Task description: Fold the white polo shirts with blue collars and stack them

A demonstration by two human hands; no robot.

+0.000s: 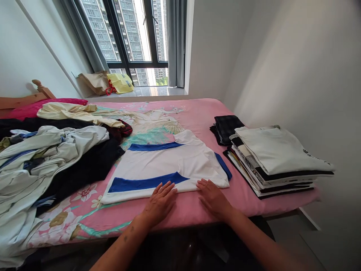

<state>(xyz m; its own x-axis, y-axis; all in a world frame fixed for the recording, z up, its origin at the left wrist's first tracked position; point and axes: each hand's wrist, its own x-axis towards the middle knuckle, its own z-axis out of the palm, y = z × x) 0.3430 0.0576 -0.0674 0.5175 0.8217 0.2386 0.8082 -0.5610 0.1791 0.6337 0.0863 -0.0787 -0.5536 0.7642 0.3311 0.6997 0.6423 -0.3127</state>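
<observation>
White shirt [155,163]; 2 hands [161,202] [213,198] on edge

Before you: one shirt [153,165], white, blue panels near both long edges, blue patch at the right end; laid out flat, lightly creased, hem to your left, on pink patterned bedding [201,109].

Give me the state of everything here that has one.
Shirt: laid flat
Left hand: open, touching shirt
Right hand: open, touching shirt
Clothes heap: crumpled
Stack: folded, piled
Dark clothes: folded
Curtains: drawn aside
Brown bag: creased
Yellow bag: creased
Window: open or shut, unclear
</observation>
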